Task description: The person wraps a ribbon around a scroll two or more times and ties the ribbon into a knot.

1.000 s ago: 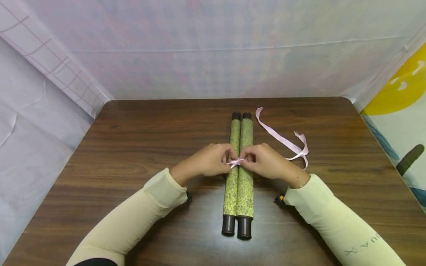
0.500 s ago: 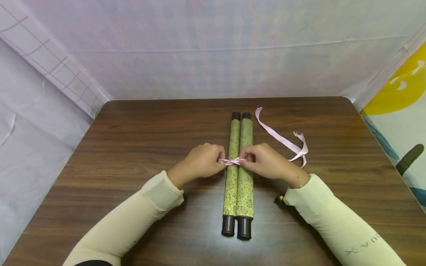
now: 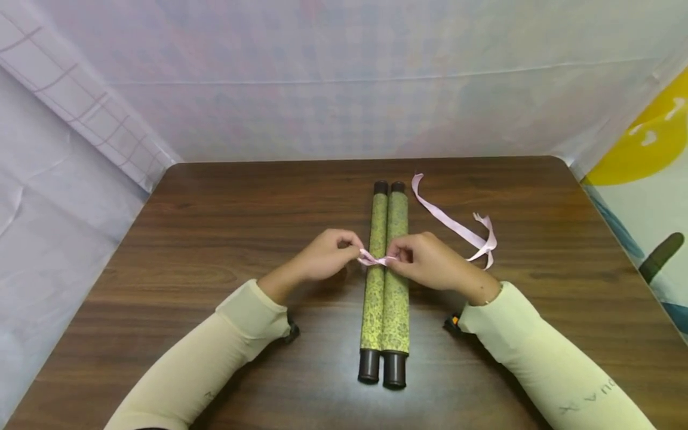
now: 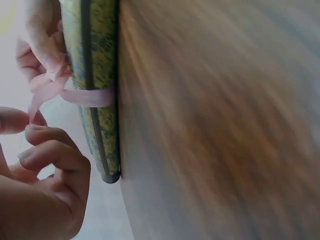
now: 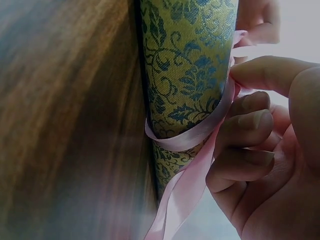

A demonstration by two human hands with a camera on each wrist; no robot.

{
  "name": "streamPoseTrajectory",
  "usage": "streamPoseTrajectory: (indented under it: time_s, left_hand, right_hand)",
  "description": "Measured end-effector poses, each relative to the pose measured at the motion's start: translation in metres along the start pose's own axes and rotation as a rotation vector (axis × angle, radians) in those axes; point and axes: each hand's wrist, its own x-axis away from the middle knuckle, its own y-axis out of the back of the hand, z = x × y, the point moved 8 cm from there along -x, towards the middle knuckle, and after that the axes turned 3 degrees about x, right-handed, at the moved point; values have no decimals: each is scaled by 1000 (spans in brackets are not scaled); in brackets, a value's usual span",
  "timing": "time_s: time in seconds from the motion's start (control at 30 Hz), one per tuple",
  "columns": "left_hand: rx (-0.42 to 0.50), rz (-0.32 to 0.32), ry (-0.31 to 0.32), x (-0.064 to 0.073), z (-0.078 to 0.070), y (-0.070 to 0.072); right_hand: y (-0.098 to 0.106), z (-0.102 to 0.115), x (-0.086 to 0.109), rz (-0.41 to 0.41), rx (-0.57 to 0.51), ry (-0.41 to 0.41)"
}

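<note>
Two scroll rolls, a left one (image 3: 373,310) and a right one (image 3: 396,316), lie side by side, covered in yellow-green floral brocade with dark end caps. Pink ribbon (image 5: 185,137) wraps around them at mid-length. My left hand (image 3: 328,254) pinches a twisted bit of this ribbon (image 4: 42,97) between thumb and index finger, left of the rolls and drawn away from them. Over the right roll, my right hand (image 3: 430,260) pinches the ribbon by the knot with thumb and forefinger. Its other fingers are curled in the right wrist view. The knot is partly hidden by the fingertips.
A further length of pink ribbon (image 3: 448,224) lies loosely bent on the brown wooden table (image 3: 242,209), right of the rolls. Pale patterned sheeting (image 3: 344,83) stands behind the table's far edge. Small black devices sit under both sleeve cuffs.
My left hand has moved left from the knot, drawing the pinched ribbon out past the left roll, then turned slightly. My right hand and the scroll rolls stay in place.
</note>
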Motion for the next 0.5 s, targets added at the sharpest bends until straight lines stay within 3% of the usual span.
streamPoseTrajectory:
  time_s: [0.13,0.23,0.33,0.5]
  left_hand:
    - [131,155,57,3,0,-9]
    - [151,243,85,6,-1,-13]
    - [120,255,93,9,0,-8]
    - [102,211,77,16,0,10]
  right_hand:
    - [-1,0,-1,9,-15,5]
    - [-2,0,-1,13,-23,4]
    - [-2,0,-1,14,-25,1]
    - [0,0,1,17,-7,-8]
